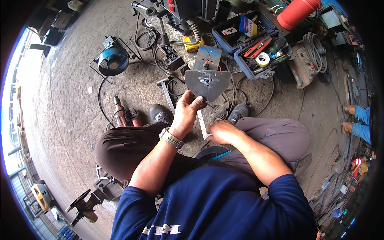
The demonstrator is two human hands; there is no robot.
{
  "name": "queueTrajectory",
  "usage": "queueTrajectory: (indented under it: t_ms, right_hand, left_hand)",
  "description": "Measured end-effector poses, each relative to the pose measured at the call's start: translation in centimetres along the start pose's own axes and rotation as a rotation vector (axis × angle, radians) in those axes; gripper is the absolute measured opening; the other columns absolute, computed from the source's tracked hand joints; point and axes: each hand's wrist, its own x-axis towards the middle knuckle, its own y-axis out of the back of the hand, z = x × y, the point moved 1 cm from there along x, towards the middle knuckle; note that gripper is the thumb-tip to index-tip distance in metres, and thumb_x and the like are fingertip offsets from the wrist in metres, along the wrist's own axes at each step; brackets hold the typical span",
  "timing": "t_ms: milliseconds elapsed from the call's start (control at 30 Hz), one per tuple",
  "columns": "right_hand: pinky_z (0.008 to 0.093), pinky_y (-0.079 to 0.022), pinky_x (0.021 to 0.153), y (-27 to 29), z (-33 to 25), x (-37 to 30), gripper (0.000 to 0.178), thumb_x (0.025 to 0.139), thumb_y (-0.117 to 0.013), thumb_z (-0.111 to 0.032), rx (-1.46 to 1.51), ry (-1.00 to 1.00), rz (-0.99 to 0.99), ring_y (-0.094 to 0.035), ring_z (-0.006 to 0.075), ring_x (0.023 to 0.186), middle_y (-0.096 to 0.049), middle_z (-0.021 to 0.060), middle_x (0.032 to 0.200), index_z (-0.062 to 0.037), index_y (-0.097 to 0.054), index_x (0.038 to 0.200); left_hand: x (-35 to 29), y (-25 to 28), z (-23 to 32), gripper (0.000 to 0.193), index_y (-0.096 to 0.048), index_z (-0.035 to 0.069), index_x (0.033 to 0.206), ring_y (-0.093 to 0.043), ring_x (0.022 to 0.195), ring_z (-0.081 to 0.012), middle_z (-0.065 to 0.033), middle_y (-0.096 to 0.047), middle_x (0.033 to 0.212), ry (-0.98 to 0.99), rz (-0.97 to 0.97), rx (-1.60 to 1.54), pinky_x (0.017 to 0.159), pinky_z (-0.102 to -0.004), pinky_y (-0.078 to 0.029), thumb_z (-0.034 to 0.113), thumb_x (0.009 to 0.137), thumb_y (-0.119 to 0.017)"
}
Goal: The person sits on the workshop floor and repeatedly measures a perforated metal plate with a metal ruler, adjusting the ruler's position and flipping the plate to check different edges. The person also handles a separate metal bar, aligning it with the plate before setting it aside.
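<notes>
Concrete floor (72, 100), grey, rough and stained, lay under all items.

Far left: round blue work fan in a black wire frame (113, 60), standing on the floor, black cable trailing from it. Below it, red and black power drill (121, 114), lying on its side near the person's knee.

Centre left: left hand (187, 112), raised from a bare forearm with a tan strap watch (171, 138) at the wrist, thumb and fingers pinched closed on the lower edge of a dark grey sheet-metal plate (208, 83). Plate flat, dull, fan-shaped, narrowing to a point at the bottom, with a cluster of small drilled holes near its middle; held upright above the black work shoes (161, 113).

Centre: slim white metal ruler (202, 125), slanting between both hands. Right hand (223, 132), low over the grey trouser leg, fingers curled around the ruler's lower end.

Right: open blue plastic toolbox (256, 44), cluttered, holding red-handled pliers and a roll of pale tape (262, 59). Beyond it, red cylinder (298, 12), smooth, lying tilted. Coiled grey cable (315, 50) resting on a rusty box-shaped machine.
</notes>
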Motion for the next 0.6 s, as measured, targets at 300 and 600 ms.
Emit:
queueTrajectory:
  t_ms: [300, 600]
  right_hand:
    - [0.0494, -0.053, 0.081, -0.07, 0.05, 0.02, 0.033, 0.082, -0.075, -0.035, -0.005, 0.002, 0.005, -0.069, 0.0385, 0.09, -0.071, 0.0198, 0.087, -0.0043, -0.071, 0.094]
    - [0.0489, -0.053, 0.08, -0.05, 0.09, -0.05, 0.032, 0.081, -0.076, -0.034, 0.002, 0.022, 0.026, -0.069, 0.0375, 0.089, -0.071, 0.0192, 0.085, -0.0039, -0.071, 0.093]
  left_hand:
    - [0.02, 0.16, 0.05, 0.02, -0.057, 0.004, 0.119, -0.063, 0.096, -0.0138, -0.0051, -0.064, 0.109, 0.003, -0.009, 0.025, 0.087, -0.0326, -0.054, 0.007, 0.099, -0.058]
    - [0.07, 0.04, 0.16, 0.024, -0.058, 0.003, 0.122, -0.063, 0.099, -0.0137, -0.006, -0.066, 0.113, 0.003, -0.003, 0.015, 0.087, -0.032, -0.053, 0.006, 0.098, -0.059]
